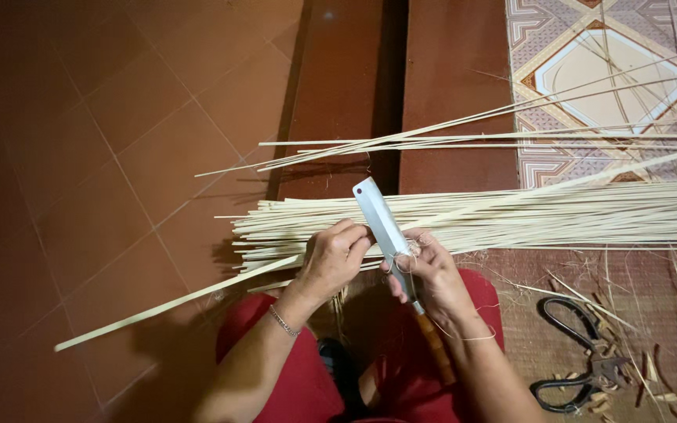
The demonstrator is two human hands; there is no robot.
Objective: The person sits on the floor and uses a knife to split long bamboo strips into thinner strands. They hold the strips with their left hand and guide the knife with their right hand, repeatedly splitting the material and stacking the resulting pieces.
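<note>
Right hand (432, 274) gripped the cleaver (385, 227) blade-up across the bamboo strip (174, 301), left hand (332, 257) pinching that strip, which ran left-right.

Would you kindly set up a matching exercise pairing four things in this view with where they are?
Things:
1. knife
2. black shears
3. long bamboo strip
4. bracelet

Places:
A. on the left wrist
B. lying on the floor at lower right, among scraps
C. pinched by the left hand, running out to the lower left over the red tiles
D. gripped by the right hand, blade pointing away from the person

Pairs: 1-D, 2-B, 3-C, 4-A
</note>
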